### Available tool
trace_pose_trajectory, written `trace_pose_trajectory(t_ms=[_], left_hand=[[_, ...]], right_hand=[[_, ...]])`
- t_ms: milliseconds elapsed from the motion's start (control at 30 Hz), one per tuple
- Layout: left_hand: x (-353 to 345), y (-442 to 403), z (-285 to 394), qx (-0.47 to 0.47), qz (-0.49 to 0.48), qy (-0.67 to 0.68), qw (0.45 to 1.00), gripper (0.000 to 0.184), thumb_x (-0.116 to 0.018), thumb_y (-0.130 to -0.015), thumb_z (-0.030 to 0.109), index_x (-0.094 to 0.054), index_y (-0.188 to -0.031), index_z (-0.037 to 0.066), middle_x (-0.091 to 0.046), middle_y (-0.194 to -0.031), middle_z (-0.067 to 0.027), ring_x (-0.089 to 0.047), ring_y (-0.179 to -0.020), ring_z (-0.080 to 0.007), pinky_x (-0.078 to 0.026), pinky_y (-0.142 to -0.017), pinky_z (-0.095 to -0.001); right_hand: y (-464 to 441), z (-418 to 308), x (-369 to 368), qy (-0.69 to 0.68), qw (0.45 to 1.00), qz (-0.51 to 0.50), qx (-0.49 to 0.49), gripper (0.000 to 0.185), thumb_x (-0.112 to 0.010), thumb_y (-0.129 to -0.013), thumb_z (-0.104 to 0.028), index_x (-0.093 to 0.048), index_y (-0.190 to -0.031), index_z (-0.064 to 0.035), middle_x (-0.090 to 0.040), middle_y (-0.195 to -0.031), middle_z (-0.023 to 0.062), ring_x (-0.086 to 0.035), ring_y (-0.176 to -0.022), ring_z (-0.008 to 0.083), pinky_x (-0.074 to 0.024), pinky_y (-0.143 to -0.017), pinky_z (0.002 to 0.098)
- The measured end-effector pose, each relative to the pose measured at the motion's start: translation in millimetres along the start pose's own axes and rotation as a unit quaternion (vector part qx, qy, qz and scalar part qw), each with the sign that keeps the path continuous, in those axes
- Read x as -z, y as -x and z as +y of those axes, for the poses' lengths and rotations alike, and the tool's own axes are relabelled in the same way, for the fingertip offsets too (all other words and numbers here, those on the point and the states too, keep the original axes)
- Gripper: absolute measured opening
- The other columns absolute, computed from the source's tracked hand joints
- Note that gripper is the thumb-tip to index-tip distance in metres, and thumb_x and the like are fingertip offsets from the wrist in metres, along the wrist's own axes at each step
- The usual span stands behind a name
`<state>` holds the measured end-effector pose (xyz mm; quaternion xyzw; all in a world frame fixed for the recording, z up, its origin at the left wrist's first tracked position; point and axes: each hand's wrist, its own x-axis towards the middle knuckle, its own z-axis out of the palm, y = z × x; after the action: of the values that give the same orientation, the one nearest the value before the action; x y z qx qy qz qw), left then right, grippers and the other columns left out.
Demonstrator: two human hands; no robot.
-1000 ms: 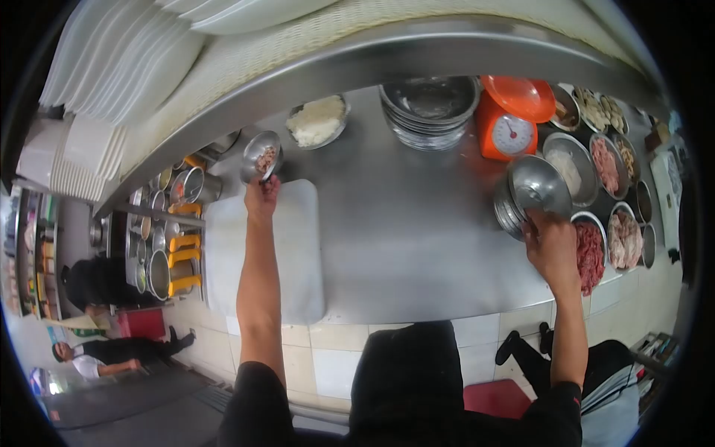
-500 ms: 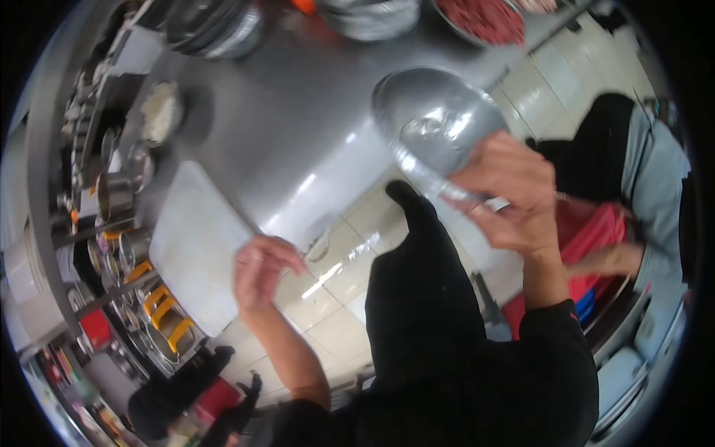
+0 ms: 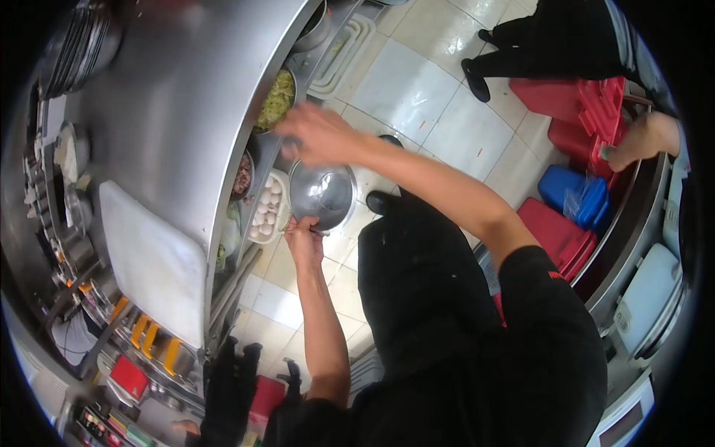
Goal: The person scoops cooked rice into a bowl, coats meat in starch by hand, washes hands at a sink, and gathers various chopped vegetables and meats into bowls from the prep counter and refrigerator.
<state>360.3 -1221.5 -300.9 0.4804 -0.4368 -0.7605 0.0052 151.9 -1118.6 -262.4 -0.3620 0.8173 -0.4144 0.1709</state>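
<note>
A steel mixing bowl (image 3: pixel 339 195) is held by its rim in my left hand (image 3: pixel 304 240), fingers pinched on the near edge; its inside looks bare and shiny. My right hand (image 3: pixel 316 135) reaches across above the bowl to the shelf under the counter. Its fingers are blurred by motion and lie close to a container of shredded green vegetable (image 3: pixel 277 98). Beside the mixing bowl stands a white tub of egg-like white rounds (image 3: pixel 264 214). A small bowl of chopped brownish-pink food (image 3: pixel 243 176) sits on the shelf, partly under the counter.
The steel counter (image 3: pixel 171 112) edges the shelf, with a white cutting board (image 3: pixel 153 261) at its near end. Stacked dishes (image 3: pixel 82 52) stand far left. Red bins (image 3: pixel 558 238) and a blue bin (image 3: pixel 573 195) line the right, where another person's legs (image 3: pixel 551 45) and hand (image 3: pixel 640 141) show.
The mixing bowl has passed from my right hand to my left and come down beside the shelf. My right hand has crossed to the shelf. The view has turned toward the counter's under-shelf.
</note>
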Motion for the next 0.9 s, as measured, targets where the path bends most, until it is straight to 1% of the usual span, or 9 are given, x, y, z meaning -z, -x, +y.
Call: trace_pose_trajectory(t_ms=[67,133,200,300,400,500,633,733,900], left_hand=[[4.9,-7.4,-5.2,-0.012,0.017,-0.001,1.0,0.018,-0.052,-0.073,-0.004,-0.054,-0.09,-0.001,-0.059,-0.077,-0.0092,-0.055,-0.057,-0.0176,-0.043,-0.047,-0.03],[4.9,-12.0,-7.5,-0.014,0.038,0.014,0.999,0.017,-0.053,-0.071,-0.006,-0.055,-0.087,-0.001,-0.06,-0.074,-0.0082,-0.054,-0.054,-0.0155,-0.044,-0.047,-0.0279],[0.3,-14.6,-7.6,-0.015,0.059,0.031,0.998,0.016,-0.053,-0.07,-0.006,-0.055,-0.084,0.0,-0.06,-0.071,-0.0074,-0.052,-0.051,-0.0141,-0.043,-0.046,-0.027],[-3.2,-19.2,-12.3,-0.017,0.076,0.063,0.995,0.014,-0.053,-0.07,-0.006,-0.054,-0.082,0.0,-0.058,-0.067,-0.0067,-0.048,-0.047,-0.0129,-0.041,-0.043,-0.0268],[-5.7,-27.3,-19.3,-0.021,0.079,0.094,0.992,0.013,-0.053,-0.068,-0.005,-0.055,-0.08,0.0,-0.056,-0.066,-0.0054,-0.045,-0.045,-0.0111,-0.037,-0.04,-0.0242],[7.7,-44.2,-34.2,-0.014,0.063,0.079,0.995,0.017,-0.053,-0.07,-0.003,-0.054,-0.087,-0.002,-0.058,-0.072,-0.0106,-0.052,-0.051,-0.0162,-0.043,-0.043,-0.0286],[-2.0,-48.7,-23.1,-0.022,0.072,0.096,0.992,0.017,-0.052,-0.07,-0.004,-0.055,-0.087,-0.002,-0.057,-0.07,-0.0087,-0.049,-0.047,-0.0148,-0.042,-0.042,-0.0269],[-6.1,-56.0,-22.1,-0.038,0.085,0.1,0.991,0.014,-0.055,-0.068,-0.003,-0.06,-0.08,0.003,-0.058,-0.066,-0.0022,-0.046,-0.049,-0.0084,-0.034,-0.044,-0.0222],[-12.7,-66.8,-18.1,-0.036,0.098,0.092,0.99,0.014,-0.057,-0.069,-0.003,-0.062,-0.08,0.004,-0.06,-0.068,-0.0013,-0.046,-0.051,-0.007,-0.031,-0.045,-0.0218]], right_hand=[[-63.4,38.1,-37.9,0.187,0.982,0.009,-0.014,0.046,-0.07,-0.072,-0.031,-0.062,-0.11,-0.0069,-0.058,-0.115,0.0162,-0.051,-0.111,0.0326,-0.0448,-0.094,0.0401],[-115.4,41.7,-43.0,0.273,0.938,-0.202,-0.071,0.058,-0.067,-0.074,-0.037,-0.055,-0.124,-0.0092,-0.048,-0.132,0.0179,-0.044,-0.123,0.0349,-0.0479,-0.091,0.0396],[-140.9,70.3,-72.6,0.353,0.921,-0.147,-0.075,0.052,-0.05,-0.086,-0.037,-0.048,-0.132,-0.0133,-0.042,-0.14,0.0118,-0.037,-0.131,0.0317,-0.0367,-0.101,0.0412],[-166.0,98.6,-104.4,0.412,0.896,-0.156,-0.061,0.051,-0.04,-0.092,-0.038,-0.041,-0.138,-0.0161,-0.036,-0.145,0.0078,-0.031,-0.135,0.0272,-0.0301,-0.107,0.0396],[-164.0,97.5,-98.5,0.411,0.895,-0.168,-0.034,0.05,-0.041,-0.091,-0.037,-0.043,-0.136,-0.0157,-0.038,-0.143,0.0081,-0.033,-0.133,0.0271,-0.0312,-0.106,0.0392],[-156.6,95.1,-92.4,0.388,0.904,-0.18,-0.012,0.049,-0.043,-0.091,-0.036,-0.044,-0.135,-0.0152,-0.039,-0.142,0.0085,-0.035,-0.131,0.0271,-0.0324,-0.104,0.0389],[-154.8,95.4,-85.0,0.349,0.919,-0.184,0.0,0.047,-0.045,-0.09,-0.034,-0.046,-0.132,-0.0146,-0.041,-0.139,0.0089,-0.037,-0.128,0.027,-0.034,-0.102,0.0385],[-155.9,97.5,-77.1,0.314,0.933,-0.178,0.008,0.045,-0.046,-0.089,-0.033,-0.047,-0.131,-0.0141,-0.043,-0.138,0.0093,-0.039,-0.126,0.027,-0.0351,-0.101,0.0381],[-149.3,99.0,-65.2,0.264,0.95,-0.164,0.013,0.043,-0.049,-0.088,-0.031,-0.049,-0.128,-0.0134,-0.045,-0.135,0.0098,-0.042,-0.123,0.0269,-0.0371,-0.098,0.0376]])
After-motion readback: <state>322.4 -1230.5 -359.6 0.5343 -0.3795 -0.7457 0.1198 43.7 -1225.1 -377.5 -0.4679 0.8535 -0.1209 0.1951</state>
